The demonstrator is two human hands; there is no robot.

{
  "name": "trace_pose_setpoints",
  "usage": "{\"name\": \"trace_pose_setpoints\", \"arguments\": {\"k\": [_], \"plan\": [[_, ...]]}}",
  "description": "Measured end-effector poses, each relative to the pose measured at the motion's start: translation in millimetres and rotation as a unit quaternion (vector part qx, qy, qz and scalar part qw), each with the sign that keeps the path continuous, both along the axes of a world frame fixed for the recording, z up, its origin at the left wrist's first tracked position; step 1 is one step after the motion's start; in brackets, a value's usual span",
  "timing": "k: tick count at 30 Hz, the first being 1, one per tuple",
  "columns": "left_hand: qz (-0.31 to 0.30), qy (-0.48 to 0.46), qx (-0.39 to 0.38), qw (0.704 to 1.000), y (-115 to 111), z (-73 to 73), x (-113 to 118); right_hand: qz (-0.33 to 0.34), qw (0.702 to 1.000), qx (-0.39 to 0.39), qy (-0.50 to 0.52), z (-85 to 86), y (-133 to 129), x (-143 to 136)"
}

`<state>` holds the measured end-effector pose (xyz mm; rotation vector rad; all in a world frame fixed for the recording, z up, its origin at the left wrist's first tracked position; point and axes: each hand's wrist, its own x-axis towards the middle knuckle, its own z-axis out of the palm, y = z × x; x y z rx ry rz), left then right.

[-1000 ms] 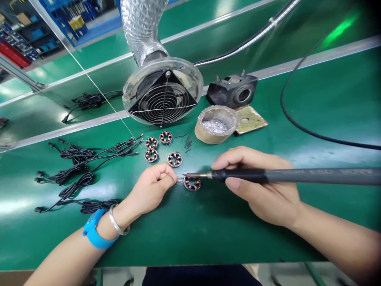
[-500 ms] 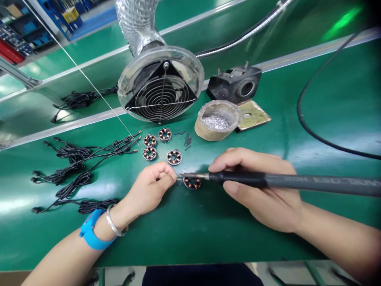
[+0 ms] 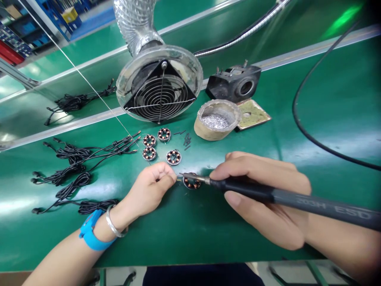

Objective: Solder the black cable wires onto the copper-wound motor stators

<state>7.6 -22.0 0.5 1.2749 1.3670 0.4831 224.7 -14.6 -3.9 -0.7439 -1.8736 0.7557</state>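
Right hand (image 3: 264, 194) grips iron (image 3: 247, 188) over coil (image 3: 192, 182).
Left of the coil, left hand (image 3: 153, 186) pinches thin wires (image 3: 179, 178).

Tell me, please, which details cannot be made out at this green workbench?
All in the head view:
Held part of the thin wires: hidden by the left hand.
Whether the tip of the black-and-grey soldering iron touches them: too small and blurred.
Iron's rear end: cut off by the right edge.
Upper end of the ribbed silver duct: cut off by the top edge.
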Motion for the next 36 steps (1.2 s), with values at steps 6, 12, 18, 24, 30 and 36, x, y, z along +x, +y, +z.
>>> {"name": "trace_pose_setpoints", "arguments": {"k": [6,12,18,24,30,36], "plan": [[-0.001,-0.006,-0.013,1.0,0,-0.5,-1,0.0,1.0,0.001,-0.019,4.7,-1,4],[-0.004,-0.014,-0.024,1.0,0,-0.6,-1,-0.03,0.999,0.028,-0.027,3.3,2,1],[-0.049,-0.055,-0.039,0.997,1,-0.5,-5,0.021,0.995,0.071,-0.064,-19.1,9,-19],[-0.102,-0.045,-0.016,0.994,-2,2.0,-10,0.061,0.989,0.107,-0.078,-30.2,13,-25],[-0.108,0.01,0.028,0.994,-5,7.7,-9,0.053,0.988,0.116,-0.082,-26.0,8,-25],[-0.059,-0.083,-0.058,0.993,-5,-0.3,-6,0.047,0.989,0.115,-0.076,-31.1,4,-29]]}}
